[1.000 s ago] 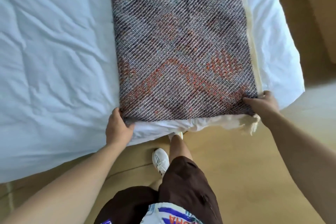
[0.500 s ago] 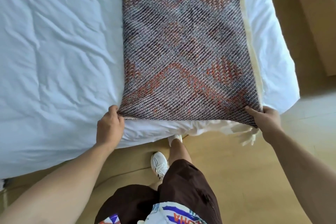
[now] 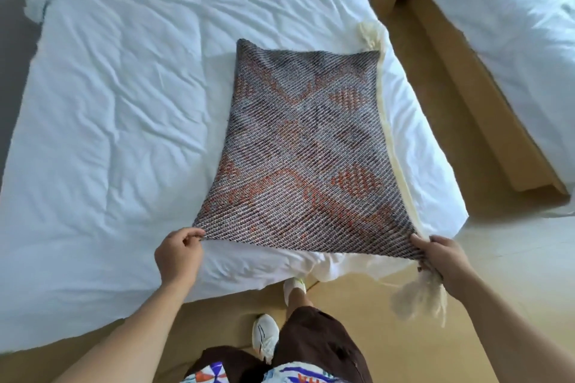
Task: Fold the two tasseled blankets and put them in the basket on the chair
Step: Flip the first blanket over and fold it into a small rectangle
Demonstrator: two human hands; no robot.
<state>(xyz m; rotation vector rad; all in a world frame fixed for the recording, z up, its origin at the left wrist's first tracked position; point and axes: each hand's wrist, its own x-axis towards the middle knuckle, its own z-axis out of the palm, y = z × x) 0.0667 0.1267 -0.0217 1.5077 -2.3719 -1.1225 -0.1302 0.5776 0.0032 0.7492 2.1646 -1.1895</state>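
A grey woven blanket (image 3: 305,146) with an orange pattern lies folded into a long panel on the right side of the white bed (image 3: 118,121). A cream layer shows along its right edge, with cream tassels at the far corner (image 3: 370,36) and the near corner (image 3: 420,295). My left hand (image 3: 179,253) pinches the near left corner. My right hand (image 3: 445,255) grips the near right corner, the tassels hanging below it. The near edge is lifted off the bed between both hands. No basket, chair or second blanket is in view.
The bed's near edge is right in front of my legs and white shoes (image 3: 264,336). A second white bed (image 3: 510,40) stands at the right, across a narrow strip of tan floor (image 3: 451,121).
Both hands have pulled the near blanket corners toward me and raised them off the mattress. The view has drawn back, so the blanket's far end and the second bed now show.
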